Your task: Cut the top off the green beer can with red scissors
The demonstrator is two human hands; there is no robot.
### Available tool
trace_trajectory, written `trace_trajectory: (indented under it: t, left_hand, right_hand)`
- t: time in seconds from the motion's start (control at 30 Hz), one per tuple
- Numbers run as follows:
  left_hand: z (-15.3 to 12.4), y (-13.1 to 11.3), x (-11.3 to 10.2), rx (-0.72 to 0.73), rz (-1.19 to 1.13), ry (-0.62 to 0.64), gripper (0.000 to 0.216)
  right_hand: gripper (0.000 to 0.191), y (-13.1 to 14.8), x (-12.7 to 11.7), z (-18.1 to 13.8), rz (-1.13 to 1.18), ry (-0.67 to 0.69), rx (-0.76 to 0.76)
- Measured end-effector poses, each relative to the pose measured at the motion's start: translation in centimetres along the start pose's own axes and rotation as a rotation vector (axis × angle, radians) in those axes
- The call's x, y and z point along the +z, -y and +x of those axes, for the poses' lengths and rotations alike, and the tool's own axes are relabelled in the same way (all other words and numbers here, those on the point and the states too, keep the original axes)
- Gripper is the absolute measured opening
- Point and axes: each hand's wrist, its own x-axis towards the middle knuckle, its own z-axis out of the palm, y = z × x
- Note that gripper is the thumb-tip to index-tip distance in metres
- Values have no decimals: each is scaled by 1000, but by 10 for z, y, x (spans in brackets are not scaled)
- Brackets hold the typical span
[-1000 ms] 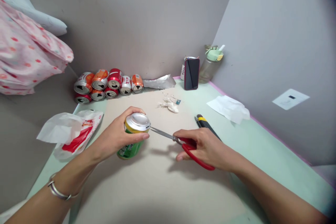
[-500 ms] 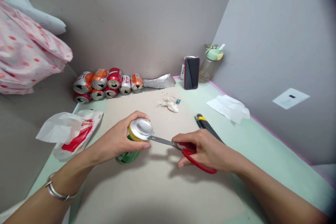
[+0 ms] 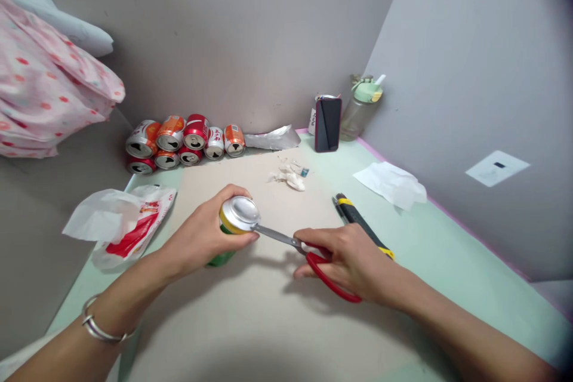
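Note:
My left hand (image 3: 208,224) is wrapped round a green and yellow drink can (image 3: 233,230), its silver domed end tilted up towards me. Red-handled scissors (image 3: 329,277) sit in my right hand (image 3: 353,256), fingers in the loops. Their grey blades point left and meet the can's side just under the silver rim; how far the tip goes in, I cannot tell. Behind my right hand lies a black and yellow utility knife (image 3: 362,224). Crumpled white tissue (image 3: 289,179) with small scraps rests on the beige board (image 3: 250,334) beyond the can.
Several empty cans (image 3: 196,131) are stacked along the back wall, beside a cut metal sheet (image 3: 273,138). A phone (image 3: 328,125) stands before a green-lidded bottle (image 3: 358,110). A tissue pack (image 3: 138,230) lies left, a white paper sheet (image 3: 391,184) right.
The can has turned and tilted a little in my left hand, with less of its green side showing. My right hand and the scissors have shifted slightly, uncovering more of the utility knife.

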Motion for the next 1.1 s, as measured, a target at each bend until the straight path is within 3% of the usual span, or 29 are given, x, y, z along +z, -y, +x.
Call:
trace_trajectory:
  t: [0.1,0.17,0.37,0.57,0.63,0.7,0.83,0.9,1.1]
  left_hand:
    - [-1,3,7,25,81,-162,41]
    - [-1,2,8,18,82,-166,41]
    - [1,-3,-2,-27,-66,85,42]
    - [2,0,-7,-2,-113,230,41]
    - [2,2,-3,-19,-71,157,39]
    - [1,6,4,-14,21,-14,39]
    - [1,12,15,161,251,-341,43]
    - [1,12,16,162,248,-354,44]
    - [2,3,6,-28,15,-120,43]
  right_hand:
    - [53,-3,8,-1,-128,-97,11]
    - [52,-7,9,0,-121,-89,-8]
    - [43,-13,-2,7,100,50,-38]
    - [44,-8,-3,6,191,149,-39]
    - [46,-5,0,4,135,103,-11]
    - [48,-3,6,2,35,13,20]
    - [52,-6,16,0,-119,-114,26]
    - [51,-10,17,2,-127,-124,5]
    - [54,-18,10,6,-70,-94,-46]
